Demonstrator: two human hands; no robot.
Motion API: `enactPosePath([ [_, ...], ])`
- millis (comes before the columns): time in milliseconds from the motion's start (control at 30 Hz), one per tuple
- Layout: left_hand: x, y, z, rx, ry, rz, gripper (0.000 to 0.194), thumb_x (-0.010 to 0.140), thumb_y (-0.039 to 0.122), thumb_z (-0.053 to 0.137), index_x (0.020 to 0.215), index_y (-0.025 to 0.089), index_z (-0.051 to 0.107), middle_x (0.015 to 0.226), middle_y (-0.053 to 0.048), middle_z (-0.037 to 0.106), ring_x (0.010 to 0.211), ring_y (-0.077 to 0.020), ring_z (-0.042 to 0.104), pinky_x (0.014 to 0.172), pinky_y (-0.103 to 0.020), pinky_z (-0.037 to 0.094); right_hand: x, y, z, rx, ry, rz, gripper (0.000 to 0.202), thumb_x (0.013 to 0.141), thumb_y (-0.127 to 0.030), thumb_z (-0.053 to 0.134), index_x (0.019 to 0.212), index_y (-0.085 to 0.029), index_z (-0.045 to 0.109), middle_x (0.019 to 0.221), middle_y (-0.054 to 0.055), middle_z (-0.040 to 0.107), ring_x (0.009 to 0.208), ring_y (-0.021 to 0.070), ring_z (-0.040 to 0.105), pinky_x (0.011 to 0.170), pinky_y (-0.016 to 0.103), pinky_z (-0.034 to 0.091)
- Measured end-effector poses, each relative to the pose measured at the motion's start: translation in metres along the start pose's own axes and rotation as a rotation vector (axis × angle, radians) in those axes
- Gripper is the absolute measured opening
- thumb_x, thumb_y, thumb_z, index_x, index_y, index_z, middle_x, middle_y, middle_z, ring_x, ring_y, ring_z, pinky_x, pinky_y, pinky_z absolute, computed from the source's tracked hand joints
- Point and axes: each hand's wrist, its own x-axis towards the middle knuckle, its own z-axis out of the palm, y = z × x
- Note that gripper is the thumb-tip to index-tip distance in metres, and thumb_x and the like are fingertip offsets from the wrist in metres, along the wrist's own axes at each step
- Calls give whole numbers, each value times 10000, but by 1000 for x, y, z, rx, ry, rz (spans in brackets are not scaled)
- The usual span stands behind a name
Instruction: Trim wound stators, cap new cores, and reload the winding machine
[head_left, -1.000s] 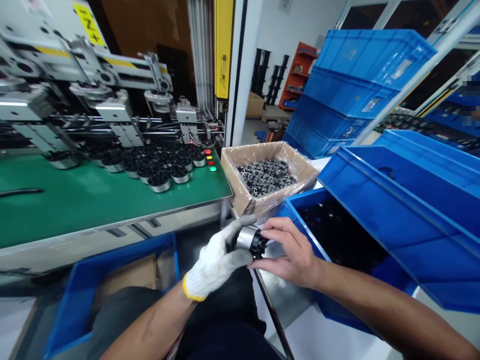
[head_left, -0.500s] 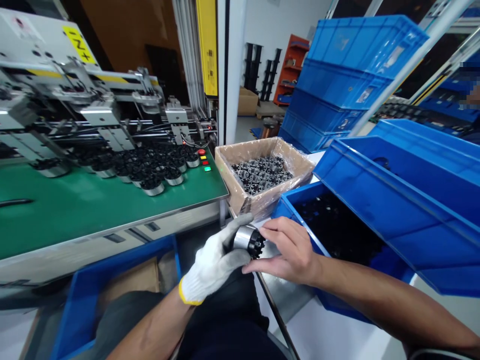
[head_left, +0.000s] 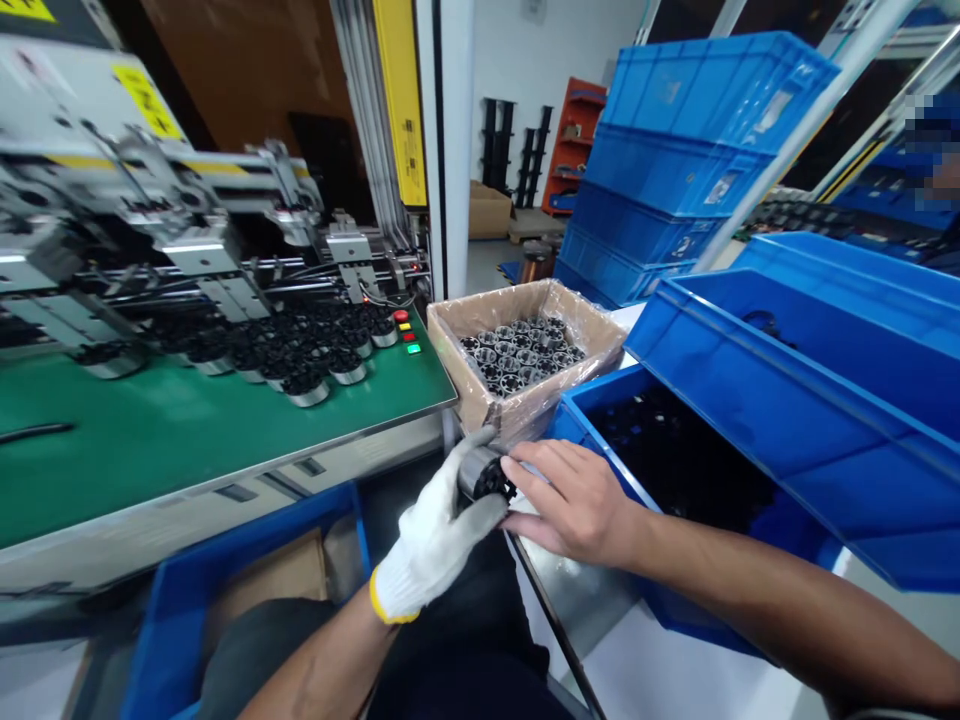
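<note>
In the middle of the view, my gloved left hand is closed round a motor stator core, thumb on the near side and fingers on the far side. The core is a silvery metal ring with a black toothed plastic end piece facing right. My bare right hand is closed at that end, its fingertips pressed on the black end piece. Part of the piece is hidden by the fingers. Just beyond my hands, a plastic-lined cardboard box holds rows of metal cores.
Many black-topped cores stand on the green worktop, before a machine with metal clamps. To the right, a blue bin holds black parts, with another blue bin tilted over it. Stacked blue crates rise behind.
My right fingers have moved left, closing in on the black end of the core. The core has turned slightly in my left hand. The whole view has shifted a little.
</note>
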Motion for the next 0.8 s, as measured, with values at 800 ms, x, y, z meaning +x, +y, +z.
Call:
enactPosePath([
  [800,11,0,-39,-534,-5,-17,773,700,663,807,1291,193,637,1103,-114,721,758,-173,654,644,-264,525,1,-5,-4,437,131,323,444,883,-252,754,1278,-139,588,1090,156,681,985,236,696,832,351,616],
])
